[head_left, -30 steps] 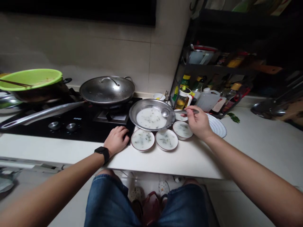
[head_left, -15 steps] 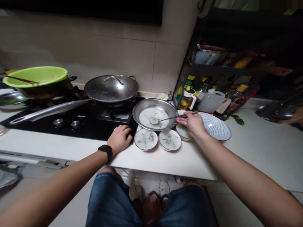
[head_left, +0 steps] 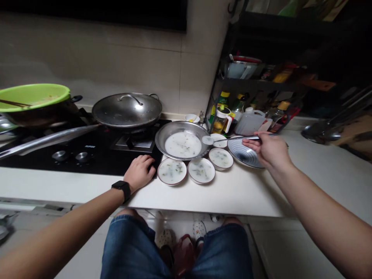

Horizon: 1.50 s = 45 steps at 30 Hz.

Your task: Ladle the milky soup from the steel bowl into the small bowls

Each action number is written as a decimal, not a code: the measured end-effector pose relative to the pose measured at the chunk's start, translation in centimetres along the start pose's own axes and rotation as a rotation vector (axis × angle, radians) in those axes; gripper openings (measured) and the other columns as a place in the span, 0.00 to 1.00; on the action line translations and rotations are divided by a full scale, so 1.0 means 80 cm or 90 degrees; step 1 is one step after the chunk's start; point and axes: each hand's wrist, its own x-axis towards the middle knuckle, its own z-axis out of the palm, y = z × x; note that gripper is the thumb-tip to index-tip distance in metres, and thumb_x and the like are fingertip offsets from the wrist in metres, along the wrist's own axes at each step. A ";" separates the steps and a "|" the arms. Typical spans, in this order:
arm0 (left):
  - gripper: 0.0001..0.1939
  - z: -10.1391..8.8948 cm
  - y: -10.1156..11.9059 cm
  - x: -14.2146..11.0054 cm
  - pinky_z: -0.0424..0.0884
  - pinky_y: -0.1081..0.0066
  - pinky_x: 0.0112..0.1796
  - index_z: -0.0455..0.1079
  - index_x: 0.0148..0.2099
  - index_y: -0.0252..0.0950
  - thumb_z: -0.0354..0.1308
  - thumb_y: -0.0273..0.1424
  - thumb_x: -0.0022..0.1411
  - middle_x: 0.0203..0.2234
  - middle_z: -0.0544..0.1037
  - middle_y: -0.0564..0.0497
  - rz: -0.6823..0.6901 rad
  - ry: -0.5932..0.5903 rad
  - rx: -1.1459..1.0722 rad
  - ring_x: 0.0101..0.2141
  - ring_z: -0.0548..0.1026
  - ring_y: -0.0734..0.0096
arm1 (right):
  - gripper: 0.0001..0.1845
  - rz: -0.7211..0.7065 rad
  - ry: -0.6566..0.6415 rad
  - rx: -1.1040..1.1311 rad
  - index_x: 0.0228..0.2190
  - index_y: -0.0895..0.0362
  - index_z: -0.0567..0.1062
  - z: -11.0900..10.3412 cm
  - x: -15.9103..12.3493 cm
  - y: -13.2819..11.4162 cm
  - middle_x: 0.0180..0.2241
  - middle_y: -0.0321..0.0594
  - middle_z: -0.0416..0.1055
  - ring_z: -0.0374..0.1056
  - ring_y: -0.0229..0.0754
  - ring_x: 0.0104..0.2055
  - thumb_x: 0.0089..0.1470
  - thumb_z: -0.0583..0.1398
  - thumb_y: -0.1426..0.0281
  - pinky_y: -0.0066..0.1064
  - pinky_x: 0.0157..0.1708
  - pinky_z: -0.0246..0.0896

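Observation:
My right hand (head_left: 270, 150) is closed around the handle of a metal ladle (head_left: 207, 140). The ladle's bowl, filled with white soup, hangs over the right rim of a metal basin (head_left: 161, 144), beside a small bowl at the back (head_left: 219, 140). White soup with dark bits lies in the basin. Along its front and right stand more small bowls holding white soup with green pieces: a left one (head_left: 172, 172), a middle one (head_left: 201, 171) and a right one (head_left: 221, 159). My left hand (head_left: 140, 172) lies flat at the stove's edge, holding nothing. Under the right hand is a patterned dish (head_left: 244, 153).
A lidded wok (head_left: 128, 110) sits on the black stove (head_left: 95, 147), its long handle pointing left. Farther left, a green basin (head_left: 35, 95) rests on a dark pot. Behind the patterned dish, a rack (head_left: 215, 89) holds bottles and an oil jug (head_left: 221, 119).
My right hand has moved right with the ladle, lifting its bowl out of the soup to the basin's right rim. My left hand stays on the stove's edge. The view has shifted slightly right.

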 end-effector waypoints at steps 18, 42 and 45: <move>0.18 0.000 -0.001 0.001 0.73 0.51 0.53 0.79 0.50 0.37 0.50 0.34 0.68 0.49 0.81 0.40 0.007 0.007 -0.006 0.49 0.76 0.50 | 0.07 -0.213 0.079 -0.279 0.35 0.52 0.72 -0.152 0.009 0.004 0.26 0.44 0.77 0.80 0.47 0.28 0.65 0.56 0.74 0.43 0.42 0.79; 0.16 0.000 0.003 0.000 0.71 0.54 0.51 0.79 0.50 0.36 0.52 0.32 0.68 0.47 0.80 0.42 0.002 0.009 -0.006 0.47 0.75 0.53 | 0.16 -0.443 -0.298 -0.361 0.40 0.52 0.75 0.048 -0.044 0.083 0.37 0.44 0.81 0.82 0.48 0.35 0.68 0.57 0.54 0.40 0.39 0.77; 0.16 -0.001 0.003 0.000 0.71 0.53 0.51 0.79 0.50 0.36 0.52 0.32 0.68 0.47 0.80 0.42 0.000 0.006 -0.014 0.47 0.75 0.52 | 0.14 -0.266 -0.270 -0.262 0.39 0.53 0.73 0.060 -0.041 0.092 0.31 0.41 0.80 0.81 0.46 0.29 0.67 0.59 0.55 0.37 0.33 0.78</move>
